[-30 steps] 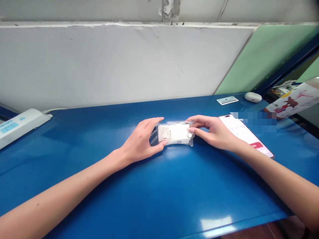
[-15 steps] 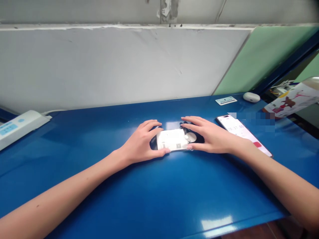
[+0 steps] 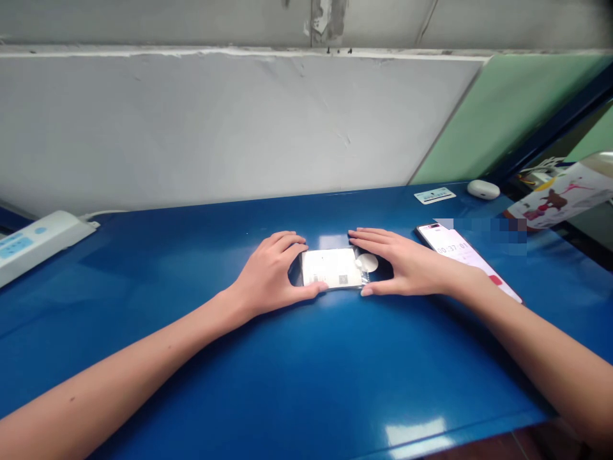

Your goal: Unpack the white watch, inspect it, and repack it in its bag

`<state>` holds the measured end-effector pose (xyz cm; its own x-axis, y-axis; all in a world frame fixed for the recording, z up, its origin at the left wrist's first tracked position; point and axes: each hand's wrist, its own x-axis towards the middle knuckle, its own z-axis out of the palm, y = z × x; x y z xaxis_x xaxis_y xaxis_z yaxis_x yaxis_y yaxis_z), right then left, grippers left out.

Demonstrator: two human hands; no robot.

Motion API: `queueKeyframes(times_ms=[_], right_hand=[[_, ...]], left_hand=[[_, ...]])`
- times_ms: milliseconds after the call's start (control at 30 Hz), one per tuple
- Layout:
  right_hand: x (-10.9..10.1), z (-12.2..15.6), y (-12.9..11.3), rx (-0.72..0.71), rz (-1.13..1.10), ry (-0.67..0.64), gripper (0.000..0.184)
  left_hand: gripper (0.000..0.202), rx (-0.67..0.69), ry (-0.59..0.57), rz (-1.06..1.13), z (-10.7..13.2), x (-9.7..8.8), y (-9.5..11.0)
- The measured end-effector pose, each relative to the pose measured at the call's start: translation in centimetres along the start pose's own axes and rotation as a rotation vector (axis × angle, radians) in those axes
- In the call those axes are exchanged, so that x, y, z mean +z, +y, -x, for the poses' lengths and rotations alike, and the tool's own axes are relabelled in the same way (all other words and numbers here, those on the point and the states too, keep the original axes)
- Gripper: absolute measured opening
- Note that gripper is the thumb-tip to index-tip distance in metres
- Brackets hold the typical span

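Note:
A small clear plastic packet (image 3: 332, 268) with a white printed card and a round white piece inside lies flat on the blue table (image 3: 306, 370), near its middle. My left hand (image 3: 272, 275) curls round the packet's left end, thumb at the near edge and fingers at the far edge. My right hand (image 3: 405, 263) frames the right end the same way, fingers stretched along the far side and thumb along the near side. Both hands grip the packet against the tabletop.
A phone (image 3: 467, 259) with a lit timer screen lies just right of my right hand. Farther back right are a small card (image 3: 435, 195) and a white earbud case (image 3: 483, 189). A white device with blue labels (image 3: 36, 243) sits at the left edge. A printed bag (image 3: 560, 195) lies far right.
The packet stood tilted up on its edge between my hands a second ago; it now lies flat on the table, with both hands lowered around its ends.

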<state>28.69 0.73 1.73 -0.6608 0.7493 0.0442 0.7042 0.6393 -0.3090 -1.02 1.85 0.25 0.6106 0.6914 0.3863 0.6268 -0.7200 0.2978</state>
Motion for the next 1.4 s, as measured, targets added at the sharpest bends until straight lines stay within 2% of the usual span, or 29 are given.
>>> queueKeyframes(times_ms=[133, 267, 367, 533, 667, 867, 1133, 1267, 1400], right_hand=[[0.0, -0.1, 0.0, 0.015, -0.014, -0.006, 0.095], [-0.1, -0.1, 0.1, 0.017, -0.022, -0.012, 0.094], [0.0, -0.1, -0.2, 0.023, -0.030, -0.020, 0.093], [0.9, -0.5, -2.0, 0.086, -0.059, 0.091, 0.077], [2.1, -0.9, -3.3, 0.074, -0.070, 0.212, 0.064], [2.5, -1.0, -3.1, 0.065, -0.038, 0.232, 0.046], [2.3, -0.8, -2.7, 0.011, -0.013, 0.131, 0.055], [2.8, -0.6, -2.2, -0.004, -0.038, 0.148, 0.060], [2.7, -0.3, -1.5, 0.032, -0.137, 0.158, 0.056]], left_hand=[[0.065, -0.014, -0.006, 0.006, 0.0, -0.1, 0.0], [0.088, 0.005, -0.128, 0.006, -0.1, -0.3, 0.1], [0.085, 0.021, -0.192, 0.011, -0.1, -0.4, 0.1], [0.074, 0.039, -0.163, 0.044, 0.0, -0.2, -0.1], [0.071, 0.061, -0.135, 0.077, 0.1, -0.2, -0.1], [0.050, 0.042, -0.139, 0.084, 0.0, -0.2, -0.1], [0.049, 0.036, -0.129, 0.118, 0.0, -0.3, -0.1], [0.050, 0.025, -0.132, 0.129, -0.1, -0.4, 0.0], [0.049, 0.032, -0.146, 0.122, -0.1, -0.5, 0.1]])
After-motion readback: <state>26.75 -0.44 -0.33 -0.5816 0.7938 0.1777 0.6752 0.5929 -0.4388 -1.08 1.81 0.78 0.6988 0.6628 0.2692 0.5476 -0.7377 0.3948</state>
